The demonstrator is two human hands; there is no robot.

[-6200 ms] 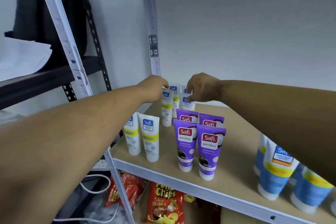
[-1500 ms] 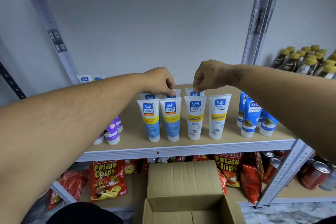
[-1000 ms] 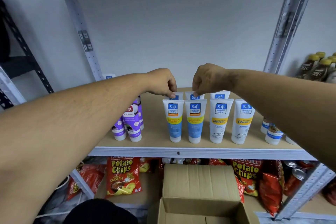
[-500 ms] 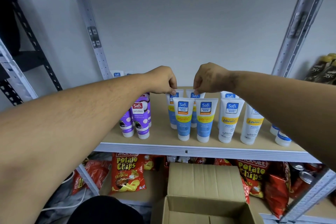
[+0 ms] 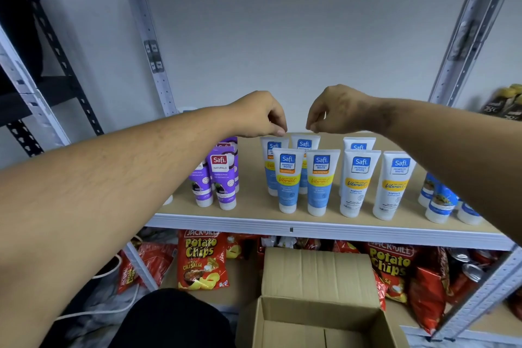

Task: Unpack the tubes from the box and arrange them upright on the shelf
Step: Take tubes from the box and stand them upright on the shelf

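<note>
Shelf [image 5: 254, 207] boards run below both hands, and under that, nearer the person, the cardboard box [image 5: 316, 277] stands with its flaps up; what shows of its inside looks empty. Chip bags [image 5: 202, 261] lie on the lower level beneath the left hand. Tubes stand upright on their caps just under the fingertips: two blue ones in front, two more behind. The left hand [image 5: 258, 117] pinches at the top edge of the rear left tube [image 5: 271, 147], and the right hand [image 5: 336, 111] hovers with fingers pinched just above the rear right tube [image 5: 305, 143]; whether it touches, I cannot tell. White tubes [image 5: 357, 182] stand beneath the right forearm, purple tubes [image 5: 221, 175] beneath the left. This looks like final straightening of the back row. Next, let go gently so nothing tips.
</note>
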